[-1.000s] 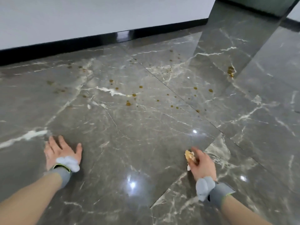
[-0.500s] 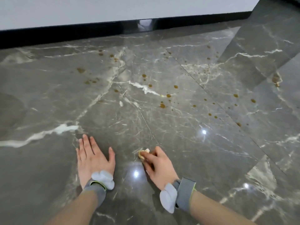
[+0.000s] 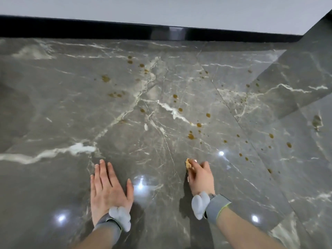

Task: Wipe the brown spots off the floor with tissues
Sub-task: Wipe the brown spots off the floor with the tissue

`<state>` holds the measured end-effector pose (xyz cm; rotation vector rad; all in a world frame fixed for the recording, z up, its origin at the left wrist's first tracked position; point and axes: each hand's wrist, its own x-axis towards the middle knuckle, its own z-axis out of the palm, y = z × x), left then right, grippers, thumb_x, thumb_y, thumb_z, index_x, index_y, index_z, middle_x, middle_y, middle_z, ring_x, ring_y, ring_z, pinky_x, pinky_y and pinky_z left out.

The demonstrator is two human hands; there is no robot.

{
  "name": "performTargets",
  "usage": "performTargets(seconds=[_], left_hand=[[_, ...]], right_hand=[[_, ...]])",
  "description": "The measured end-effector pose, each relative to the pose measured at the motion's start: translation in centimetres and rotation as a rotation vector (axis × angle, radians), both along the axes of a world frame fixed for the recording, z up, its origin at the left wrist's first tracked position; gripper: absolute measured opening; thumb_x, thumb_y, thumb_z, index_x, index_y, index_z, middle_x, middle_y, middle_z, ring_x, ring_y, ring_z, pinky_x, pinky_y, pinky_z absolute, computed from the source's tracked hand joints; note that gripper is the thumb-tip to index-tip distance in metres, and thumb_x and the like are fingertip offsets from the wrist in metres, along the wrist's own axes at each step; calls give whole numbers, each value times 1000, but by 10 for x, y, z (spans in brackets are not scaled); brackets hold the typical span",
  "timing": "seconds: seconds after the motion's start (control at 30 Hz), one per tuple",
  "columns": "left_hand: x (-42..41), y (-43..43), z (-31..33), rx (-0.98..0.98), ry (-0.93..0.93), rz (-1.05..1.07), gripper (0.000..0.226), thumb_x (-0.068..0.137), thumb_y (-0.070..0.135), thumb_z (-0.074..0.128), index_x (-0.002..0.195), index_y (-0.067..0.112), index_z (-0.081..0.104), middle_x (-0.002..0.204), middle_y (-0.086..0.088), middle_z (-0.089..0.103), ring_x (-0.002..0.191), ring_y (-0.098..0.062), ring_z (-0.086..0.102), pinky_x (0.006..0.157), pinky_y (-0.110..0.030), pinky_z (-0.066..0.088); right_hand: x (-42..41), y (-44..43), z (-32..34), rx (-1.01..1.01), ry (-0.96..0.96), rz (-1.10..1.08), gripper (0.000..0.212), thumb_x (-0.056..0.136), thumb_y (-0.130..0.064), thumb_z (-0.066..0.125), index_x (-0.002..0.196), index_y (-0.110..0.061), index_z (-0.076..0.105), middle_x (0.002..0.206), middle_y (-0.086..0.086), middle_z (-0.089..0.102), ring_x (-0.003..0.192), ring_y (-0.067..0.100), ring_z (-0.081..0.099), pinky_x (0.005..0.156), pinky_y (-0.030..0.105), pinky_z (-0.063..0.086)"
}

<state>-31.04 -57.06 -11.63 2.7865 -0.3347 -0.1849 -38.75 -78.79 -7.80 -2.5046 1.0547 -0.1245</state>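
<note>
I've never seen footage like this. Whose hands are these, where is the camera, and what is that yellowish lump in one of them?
There is no machine here. These are a person's two bare hands, filmed by one wide-angle camera worn on the head and looking forward and down, which is why the arms come in from the bottom edge. The left hand lies flat on the glossy gray marble floor, fingers straight, holding nothing. The right hand pinches a crumpled tissue, stained brownish, down at the floor. Ahead of the hands, many brown spots are scattered over the tiles, up toward the black skirting board under the pale wall. Each wrist wears a gray band; I cannot tell what it is for.
</note>
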Motion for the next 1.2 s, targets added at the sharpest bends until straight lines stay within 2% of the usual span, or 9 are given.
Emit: performTargets(seconds=[0.17,0.33,0.4,0.53,0.77,0.83,0.97,1.07,1.2], left_hand=[[4,2,0,7,53,17,81,92,55,5,136,-7,35,145,-22,34,134,-33,28,114,-36,9],[8,7,-4,-8,30,14,72,89,51,24,135,-3,36,143,-19,40,132,-30,32,113,-35,14],[6,6,-6,-6,-5,25,75,79,49,40,134,-2,38,142,-18,41,132,-28,32,112,-36,16],[6,5,-7,10,-42,18,77,75,49,44,134,0,39,144,-16,40,133,-26,31,110,-36,17],[5,6,-7,22,-55,16,75,78,51,43,134,0,42,145,-15,38,136,-23,28,110,-34,16],[6,6,-6,20,-54,13,75,79,51,43,134,1,42,145,-14,38,136,-23,28,110,-34,15],[5,6,-7,17,-50,27,76,79,52,41,136,2,39,147,-12,36,138,-22,25,110,-34,16],[5,8,-11,23,-58,20,76,79,52,42,136,2,37,147,-13,35,138,-22,24,111,-34,15],[5,6,-12,28,-77,11,77,77,52,44,135,2,39,146,-14,37,137,-23,28,109,-36,19]], right_hand=[[83,42,-14,41,-90,696,39,95,-37,30,101,-15,62,78,12,49,65,28,52,58,29,47],[137,69,-13,65,-150,1312,28,85,-18,43,102,-14,64,75,12,49,68,22,46,57,26,41],[173,42,-19,55,-186,1222,31,85,-21,43,104,-15,67,76,15,51,64,29,52,60,26,41],[238,-6,-15,-2,-100,664,28,88,-10,52,113,-11,64,89,19,45,82,40,55,77,37,47],[181,68,-8,162,-33,1303,32,88,-16,47,115,-11,63,91,18,50,80,29,49,74,31,41],[194,54,-3,114,-3,1306,32,89,-10,51,119,-14,61,96,18,50,85,29,50,75,29,37],[242,-24,-3,-106,-12,607,33,88,-8,51,119,-13,60,115,21,52,102,37,54,87,35,41],[256,-45,-4,-67,28,140,33,87,-6,46,117,-7,60,123,25,46,106,40,51,93,38,39],[234,48,-20,7,-161,639,28,87,-8,50,112,-8,63,103,21,52,93,39,54,83,38,44]])
